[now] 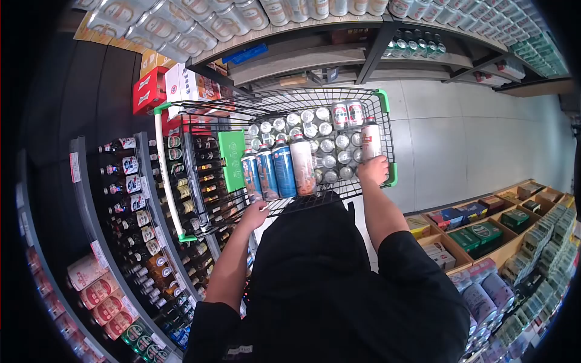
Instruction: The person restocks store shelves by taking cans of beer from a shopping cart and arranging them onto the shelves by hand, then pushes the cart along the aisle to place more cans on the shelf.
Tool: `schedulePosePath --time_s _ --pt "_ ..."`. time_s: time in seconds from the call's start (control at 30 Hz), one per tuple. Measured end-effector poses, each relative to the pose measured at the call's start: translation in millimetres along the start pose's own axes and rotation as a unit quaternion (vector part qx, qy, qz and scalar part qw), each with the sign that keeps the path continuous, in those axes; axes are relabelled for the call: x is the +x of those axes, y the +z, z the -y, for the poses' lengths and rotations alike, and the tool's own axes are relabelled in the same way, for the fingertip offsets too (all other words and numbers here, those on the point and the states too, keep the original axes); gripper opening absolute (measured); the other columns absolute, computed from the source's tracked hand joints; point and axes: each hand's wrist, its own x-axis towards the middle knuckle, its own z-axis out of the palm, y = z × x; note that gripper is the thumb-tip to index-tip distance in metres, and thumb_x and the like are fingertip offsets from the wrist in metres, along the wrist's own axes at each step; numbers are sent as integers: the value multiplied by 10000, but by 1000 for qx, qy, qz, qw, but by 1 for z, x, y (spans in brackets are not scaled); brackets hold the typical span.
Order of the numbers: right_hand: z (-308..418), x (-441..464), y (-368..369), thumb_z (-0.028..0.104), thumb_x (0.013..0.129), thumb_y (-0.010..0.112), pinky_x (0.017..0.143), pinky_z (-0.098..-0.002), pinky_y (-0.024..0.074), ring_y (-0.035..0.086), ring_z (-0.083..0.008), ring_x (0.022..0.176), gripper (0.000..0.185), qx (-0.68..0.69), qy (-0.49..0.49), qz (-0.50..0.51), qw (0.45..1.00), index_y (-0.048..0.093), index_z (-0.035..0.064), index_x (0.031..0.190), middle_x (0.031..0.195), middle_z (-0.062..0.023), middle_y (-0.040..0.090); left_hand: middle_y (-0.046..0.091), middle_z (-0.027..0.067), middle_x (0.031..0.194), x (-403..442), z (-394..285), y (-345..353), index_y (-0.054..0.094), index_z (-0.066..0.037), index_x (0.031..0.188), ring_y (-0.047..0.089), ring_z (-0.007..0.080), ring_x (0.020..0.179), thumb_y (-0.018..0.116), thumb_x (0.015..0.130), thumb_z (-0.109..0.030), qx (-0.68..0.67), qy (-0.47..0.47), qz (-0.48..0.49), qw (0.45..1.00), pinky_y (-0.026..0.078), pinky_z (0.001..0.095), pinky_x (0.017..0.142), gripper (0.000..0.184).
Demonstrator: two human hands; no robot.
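A black wire shopping cart (290, 97) with green corners stands in front of me. My right hand (373, 170) is closed around the lower part of a tall white can with a red top (371, 138), at the cart's right end. My left hand (256, 215) is at the near rim, its fingers curled against the wire. Near it inside the cart stand several tall blue cans (283, 169) and another tall white can (302, 164). Rows of small silver-topped cans (327, 145) fill the middle, and two white-and-red cans (347, 114) lie at the back.
A green plate (231, 161) is inside the cart near its handle (167, 172). Shelves of bottles (130, 181) line the left. Stacked cans (236, 18) top the far shelf (339, 30). Wooden bins (484, 212) with boxes stand at right, beside grey floor tiles (448, 139).
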Motion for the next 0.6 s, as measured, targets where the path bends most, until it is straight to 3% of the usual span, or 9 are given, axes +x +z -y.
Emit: schedulePosePath --time_s 0.13,0.2,0.23,0.27,0.37,0.43,0.5,0.6 --pt "-4 -7 -39 382 776 836 971 -439 567 692 -321 1170 772 86 -31 101 991 505 -83 1296 1252 -239 658 746 163 1122 8 -10 9 711 -13 1189 710 301 1074 694 927 -270 -67 17 -19 997 541 395 955 368" --pt "-24 22 -4 378 800 805 911 -401 585 728 -284 1087 727 303 -14 259 917 551 -104 1282 1189 -223 700 734 144 1026 11 -33 8 707 0 1149 703 253 985 716 915 -238 -120 26 -4 992 540 372 895 334" --pt "-33 29 10 376 812 790 880 -382 594 746 -265 1046 708 403 -1 334 852 573 -114 1275 1158 -216 720 739 147 1064 16 -39 10 709 0 1174 706 247 1021 718 933 -243 -121 85 1 989 541 369 919 343" --pt "-23 8 -32 328 856 734 799 -349 595 753 -229 894 601 419 28 315 851 611 -120 1236 1065 -163 739 740 143 1080 16 -57 9 709 -5 1197 706 246 1032 720 946 -261 -146 73 14 987 541 364 927 359" --pt "-25 -28 -54 289 888 714 781 -348 587 737 -204 886 563 489 -26 316 812 596 -123 1252 1066 -153 730 726 131 1198 1 -131 -9 685 -17 1299 682 231 1130 731 980 -336 -176 58 63 981 525 348 976 454" --pt "-20 -59 -82 219 926 675 834 -333 584 720 -197 953 525 524 -86 385 754 544 -105 1318 1104 -137 712 690 129 1298 -3 -166 -10 601 -21 1415 639 219 1212 729 993 -385 -288 86 101 949 498 355 1023 572" --pt "-10 -94 -103 207 878 752 867 -344 582 701 -197 980 585 549 -139 406 718 501 -72 1327 1144 -152 691 636 139 1375 -19 -207 -22 408 -44 1564 599 229 1266 743 993 -384 -408 52 161 897 472 383 1068 744" --pt "7 -131 -104 205 835 805 918 -375 565 666 -204 1055 671 498 -303 379 719 423 -72 1312 1160 -169 657 617 152 1377 -24 -227 -21 218 -61 1632 599 235 1260 789 966 -332 -521 99 163 832 464 411 1084 919"
